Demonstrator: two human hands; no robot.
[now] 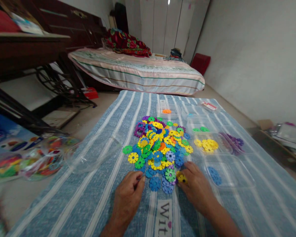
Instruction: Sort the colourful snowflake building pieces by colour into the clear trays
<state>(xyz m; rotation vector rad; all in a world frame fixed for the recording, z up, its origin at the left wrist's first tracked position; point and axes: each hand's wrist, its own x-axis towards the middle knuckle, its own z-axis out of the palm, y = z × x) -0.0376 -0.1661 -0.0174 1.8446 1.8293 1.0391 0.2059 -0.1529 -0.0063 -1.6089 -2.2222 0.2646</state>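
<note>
A heap of flat plastic snowflake discs (pixel 159 144) in yellow, blue, green, purple and orange lies on a blue-and-white striped cloth (pixel 108 184). My left hand (pixel 128 194) rests at the heap's near edge with its fingers curled and pinched; what they hold is hidden. My right hand (pixel 196 186) lies just right of it, its fingers closed around a yellow disc (pixel 182 178). Blue discs (pixel 155 183) sit between the two hands.
Clear plastic trays to the right hold sorted discs: yellow (pixel 207 144), purple (pixel 233 141), blue (pixel 215 175), green (pixel 201 129), orange (pixel 166 111). An empty clear lid (pixel 93 154) and toy bags (pixel 32 161) lie left. A bed (pixel 138 70) stands behind, a dark table (pixel 22 49) at left.
</note>
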